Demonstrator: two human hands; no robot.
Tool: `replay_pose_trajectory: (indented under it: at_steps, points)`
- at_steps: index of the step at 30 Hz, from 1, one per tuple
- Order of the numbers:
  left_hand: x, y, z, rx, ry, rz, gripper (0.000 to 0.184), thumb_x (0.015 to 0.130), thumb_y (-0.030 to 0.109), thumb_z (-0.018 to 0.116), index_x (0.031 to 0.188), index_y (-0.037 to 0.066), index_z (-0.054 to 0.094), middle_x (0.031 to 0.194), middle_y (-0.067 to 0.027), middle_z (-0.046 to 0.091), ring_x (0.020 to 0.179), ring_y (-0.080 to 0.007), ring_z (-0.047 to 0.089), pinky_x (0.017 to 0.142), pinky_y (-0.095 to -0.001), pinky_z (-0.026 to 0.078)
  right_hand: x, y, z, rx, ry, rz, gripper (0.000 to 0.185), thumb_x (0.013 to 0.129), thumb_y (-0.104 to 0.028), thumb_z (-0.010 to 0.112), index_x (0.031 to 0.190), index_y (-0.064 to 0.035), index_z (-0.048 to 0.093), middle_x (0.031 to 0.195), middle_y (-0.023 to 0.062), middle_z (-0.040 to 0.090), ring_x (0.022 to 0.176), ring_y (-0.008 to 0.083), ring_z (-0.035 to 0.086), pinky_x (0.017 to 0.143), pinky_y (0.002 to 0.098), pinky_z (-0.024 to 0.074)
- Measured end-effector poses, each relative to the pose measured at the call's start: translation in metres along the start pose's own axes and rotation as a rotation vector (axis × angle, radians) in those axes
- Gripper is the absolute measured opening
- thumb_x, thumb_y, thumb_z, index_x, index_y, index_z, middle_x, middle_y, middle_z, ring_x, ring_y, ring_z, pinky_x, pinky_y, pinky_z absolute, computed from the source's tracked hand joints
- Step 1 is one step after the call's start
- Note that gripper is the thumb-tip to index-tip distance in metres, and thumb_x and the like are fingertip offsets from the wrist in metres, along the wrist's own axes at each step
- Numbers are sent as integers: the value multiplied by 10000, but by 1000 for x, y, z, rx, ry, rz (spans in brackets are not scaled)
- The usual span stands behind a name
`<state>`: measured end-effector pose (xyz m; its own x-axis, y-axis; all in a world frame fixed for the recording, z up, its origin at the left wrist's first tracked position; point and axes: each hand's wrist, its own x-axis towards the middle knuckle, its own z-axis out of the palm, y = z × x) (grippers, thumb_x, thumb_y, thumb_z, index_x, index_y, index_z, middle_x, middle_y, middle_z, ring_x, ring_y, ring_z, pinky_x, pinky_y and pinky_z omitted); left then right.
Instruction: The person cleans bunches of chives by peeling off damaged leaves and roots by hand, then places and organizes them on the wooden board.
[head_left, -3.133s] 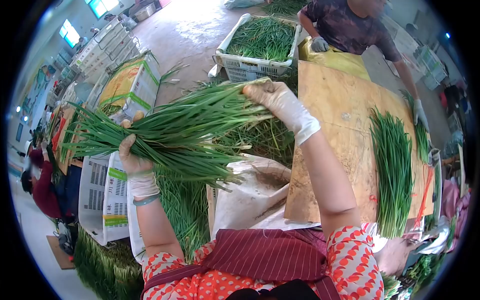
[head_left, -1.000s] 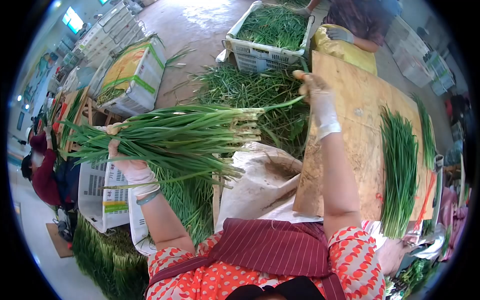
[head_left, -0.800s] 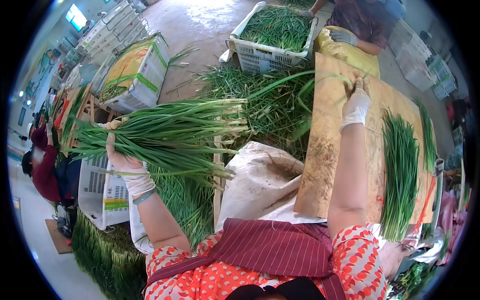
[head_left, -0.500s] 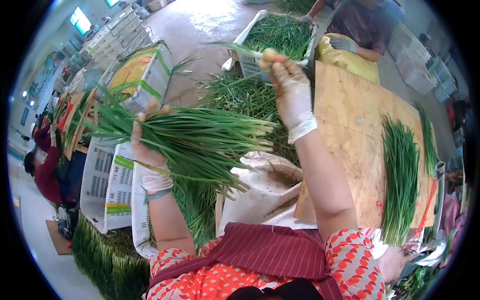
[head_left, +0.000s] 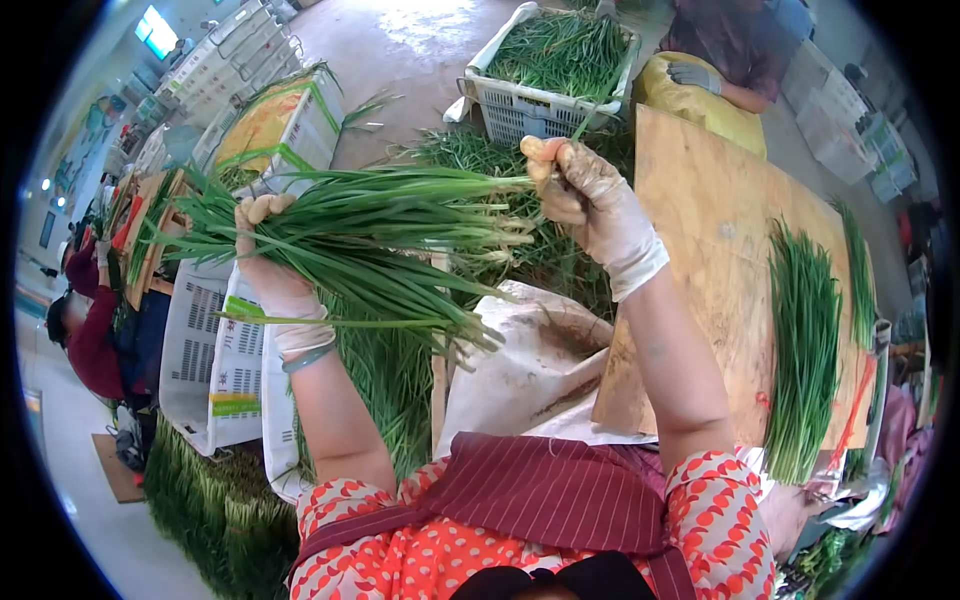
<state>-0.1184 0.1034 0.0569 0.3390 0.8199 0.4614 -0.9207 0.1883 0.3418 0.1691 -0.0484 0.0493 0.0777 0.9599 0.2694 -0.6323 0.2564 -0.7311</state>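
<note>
Bunch of long green stalks with pale ends (head_left: 370, 222), held in midair, roughly level, above the white, soiled sacking (head_left: 535, 365). The gloved left hand (head_left: 280, 290) has its fingers clenched around the leafy part. The gloved right hand (head_left: 605, 210) has curled fingers beside the pale ends; whether they grasp a stalk cannot be told. Good handling probably calls for a firm, uncrushing left hold and a light right pinch on single stalks. Margins: the rim of the white slatted crate (head_left: 530, 116) lies beyond the right hand, the pale wooden table's edge (head_left: 636, 150) beside it; sideways room seems widest over the loose green heap (head_left: 560, 265).
</note>
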Motion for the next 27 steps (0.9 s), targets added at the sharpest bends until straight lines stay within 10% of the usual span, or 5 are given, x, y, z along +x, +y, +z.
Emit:
replay_pose_trajectory:
  at_steps: [2, 11, 15, 19, 27]
  points:
    - [0, 3, 0, -81, -16, -56, 105, 904, 177, 508, 852, 88, 487, 773, -4, 486, 803, -172, 449, 790, -314, 399, -5, -2, 9, -138, 80, -33, 327, 922, -283, 491, 1088, -21, 594, 789, -40, 566, 527, 33, 273, 475, 178, 206]
    - [-8, 20, -16, 138, 218, 14, 89, 913, 107, 434, 830, 74, 440, 739, 2, 440, 752, -147, 439, 748, -268, 381, -30, -39, -47, 163, 183, -440, 291, 882, -224, 562, 1087, -18, 568, 703, -45, 491, 498, 16, 275, 405, 163, 251]
    - [-13, 23, -4, -100, 212, 44, 114, 916, 104, 440, 807, 72, 442, 728, 1, 439, 721, -137, 440, 729, -268, 378, -19, -43, -54, -851, 494, 84, 621, 844, -462, 556, 1291, -49, 435, 1159, 111, 558, 979, 167, 559, 857, 308, 454]
    - [-7, 17, -8, -65, 112, 7, 143, 921, 99, 416, 780, 83, 422, 751, 1, 432, 760, -147, 437, 768, -265, 365, 4, -20, -19, -864, -83, 200, 1085, 609, -791, 531, 1381, -65, 301, 1360, 155, 398, 1275, 252, 346, 1046, 396, 271]
    - [-10, 10, -4, 541, 167, 232, 120, 910, 145, 425, 818, 93, 480, 848, -19, 530, 834, -152, 495, 841, -298, 373, 8, -2, 3, -93, -387, 331, 1090, 606, -535, 755, 1399, -14, 219, 1359, 138, 377, 1143, 226, 476, 943, 330, 384]
